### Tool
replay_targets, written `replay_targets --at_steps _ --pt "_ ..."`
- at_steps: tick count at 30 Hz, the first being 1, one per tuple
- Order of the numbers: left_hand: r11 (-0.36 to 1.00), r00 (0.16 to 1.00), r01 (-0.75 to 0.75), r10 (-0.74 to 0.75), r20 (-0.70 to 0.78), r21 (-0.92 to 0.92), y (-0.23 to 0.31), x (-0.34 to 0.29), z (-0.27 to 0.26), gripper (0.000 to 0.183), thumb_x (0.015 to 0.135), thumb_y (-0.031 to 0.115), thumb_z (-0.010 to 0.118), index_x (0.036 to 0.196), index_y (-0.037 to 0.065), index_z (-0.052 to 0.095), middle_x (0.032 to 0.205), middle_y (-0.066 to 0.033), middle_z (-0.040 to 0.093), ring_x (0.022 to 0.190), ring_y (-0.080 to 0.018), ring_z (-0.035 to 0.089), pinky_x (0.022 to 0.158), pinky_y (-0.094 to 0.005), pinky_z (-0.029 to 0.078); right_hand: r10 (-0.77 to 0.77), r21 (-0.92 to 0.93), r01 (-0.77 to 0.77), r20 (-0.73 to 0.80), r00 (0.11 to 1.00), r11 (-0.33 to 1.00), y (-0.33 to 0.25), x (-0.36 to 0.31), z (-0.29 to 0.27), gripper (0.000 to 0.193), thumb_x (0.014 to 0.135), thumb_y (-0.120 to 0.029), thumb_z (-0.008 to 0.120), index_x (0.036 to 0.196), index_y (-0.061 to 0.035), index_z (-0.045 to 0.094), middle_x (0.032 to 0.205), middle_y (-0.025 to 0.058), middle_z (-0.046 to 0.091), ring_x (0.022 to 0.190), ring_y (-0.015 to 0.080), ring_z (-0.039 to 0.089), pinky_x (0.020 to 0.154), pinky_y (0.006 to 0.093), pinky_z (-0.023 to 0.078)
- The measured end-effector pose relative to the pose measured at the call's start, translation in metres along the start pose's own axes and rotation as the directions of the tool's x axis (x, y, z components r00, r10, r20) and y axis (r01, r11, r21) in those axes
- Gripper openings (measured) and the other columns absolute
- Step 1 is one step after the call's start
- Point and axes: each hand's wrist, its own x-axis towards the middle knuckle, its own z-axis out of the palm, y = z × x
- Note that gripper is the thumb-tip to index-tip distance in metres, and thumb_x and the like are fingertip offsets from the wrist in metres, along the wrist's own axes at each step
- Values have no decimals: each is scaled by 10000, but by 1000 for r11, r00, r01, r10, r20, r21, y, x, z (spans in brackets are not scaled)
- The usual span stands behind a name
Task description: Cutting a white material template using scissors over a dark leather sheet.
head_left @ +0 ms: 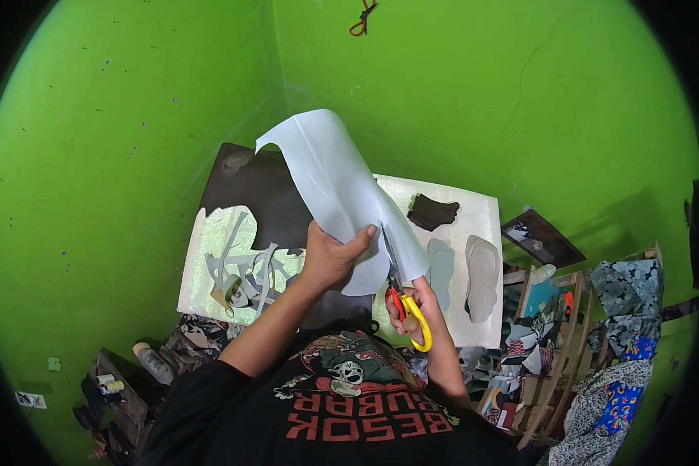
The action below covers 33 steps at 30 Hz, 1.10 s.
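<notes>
A large white flexible sheet (330,167) is held up over the table, bent along its length. My left hand (332,252) grips its near edge, thumb on top and fingers hidden beneath. In my right hand (423,307) is a pair of scissors (415,320) with yellow and red handles. Their blades lie at a slit in the sheet, pointing away from me; the lower blade is hidden. On the right of the table lie a stack of pale grey sole-shaped pieces (482,278), a bluish sole-shaped piece (440,272) and several dark cut pieces (433,211).
The white tabletop (474,203) stands against green walls. A dark brown sheet (276,198) covers its far left, with curled white offcuts (245,272) nearer me. Wooden racks (571,349) with fabric scraps are at right, patterned cloth (629,295) beside them. A low wooden shelf (124,396) holds thread spools at left.
</notes>
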Motion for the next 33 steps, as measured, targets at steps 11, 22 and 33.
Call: replay_targets --at_steps 11,22,33 --pt "996 995 10 -18 -100 -85 0 -2 10 284 849 100 744 1077 -21 626 960 -78 689 862 -151 654 778 -312 535 31 136 -28 -14 999 990 5 5 8 428 1033 -383 409 1370 -120 431 727 74 547 557 123 517 506 222 426" --pt "998 991 -43 36 -132 -56 -1 -4 8 287 856 117 739 1078 -24 625 959 -77 686 857 -153 650 781 -317 534 198 361 -236 138 970 902 12 9 -7 586 977 -289 538 1490 -134 301 781 70 555 593 99 515 509 198 438" --pt "1000 1000 6 -5 7 -22 -6 -7 3 473 837 139 756 1228 -6 532 1098 -92 639 991 -182 628 888 -340 507 -107 277 112 -32 994 954 12 7 19 962 763 -307 808 1527 -141 249 833 72 577 566 119 511 489 219 407"
